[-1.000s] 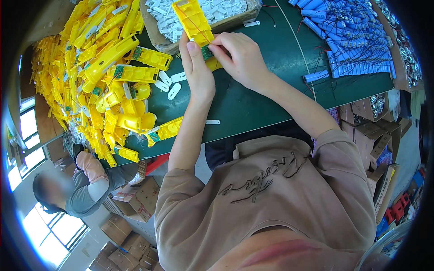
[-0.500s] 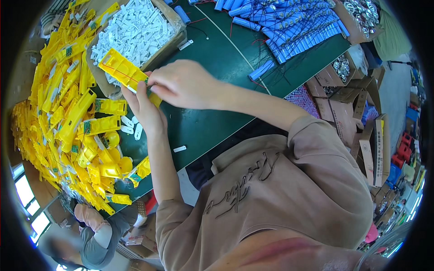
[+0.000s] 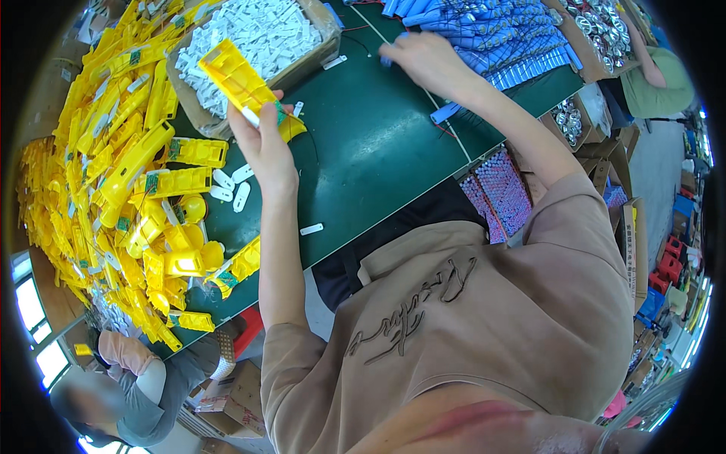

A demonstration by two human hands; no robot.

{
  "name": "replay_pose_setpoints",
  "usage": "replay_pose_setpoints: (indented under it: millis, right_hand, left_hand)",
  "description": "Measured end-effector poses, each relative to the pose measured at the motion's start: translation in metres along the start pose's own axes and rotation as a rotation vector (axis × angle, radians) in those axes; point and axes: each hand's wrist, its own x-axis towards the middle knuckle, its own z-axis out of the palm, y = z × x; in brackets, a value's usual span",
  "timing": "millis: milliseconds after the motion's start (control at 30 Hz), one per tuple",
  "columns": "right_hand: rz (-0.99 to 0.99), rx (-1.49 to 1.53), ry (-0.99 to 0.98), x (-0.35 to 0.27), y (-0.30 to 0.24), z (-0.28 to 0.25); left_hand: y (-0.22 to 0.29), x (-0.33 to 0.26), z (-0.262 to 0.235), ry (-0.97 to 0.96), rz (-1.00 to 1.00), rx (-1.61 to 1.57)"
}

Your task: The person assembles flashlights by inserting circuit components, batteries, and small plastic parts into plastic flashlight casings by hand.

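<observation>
My left hand (image 3: 266, 147) grips a yellow plastic housing (image 3: 238, 76), its ribbed inside facing up. A small green circuit board (image 3: 280, 113) shows at the housing's lower end, by my fingers. Out at the edge of the blue pile, my right hand (image 3: 429, 62) is closed, its fingertips pinching a blue cylindrical battery (image 3: 387, 58) that is mostly hidden. Just below that hand another blue battery (image 3: 445, 113) with thin wires lies apart from the wired battery pile (image 3: 522, 53).
Yellow housings (image 3: 113, 189) are heaped at the left. A cardboard box (image 3: 330, 38) holds small white plastic parts; several white pieces (image 3: 241, 198) lie on the green table (image 3: 355, 166). Shiny metal parts (image 3: 605, 30) fill a box at the far right. Other people (image 3: 144, 401) are nearby.
My right hand has left the housing and reached up and right to the blue batteries. My left hand still holds the housing, now tilted more upright. The view has shifted slightly.
</observation>
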Motion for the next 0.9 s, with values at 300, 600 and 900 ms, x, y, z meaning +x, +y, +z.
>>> replay_pose_setpoints:
  millis: [300, 600, 900]
  right_hand:
    - [0.018, 0.494, -0.055, 0.001, -0.017, -0.002]
    - [0.356, 0.498, -0.039, 0.008, -0.023, 0.003]
    - [0.297, 1.059, 0.213, 0.058, -0.094, -0.066]
  left_hand:
    - [0.000, -0.003, 0.002, -0.127, 0.115, 0.118]
    - [-0.003, -0.004, 0.000, -0.165, 0.129, 0.160]
    - [-0.009, -0.008, 0.004, -0.329, -0.112, -0.099]
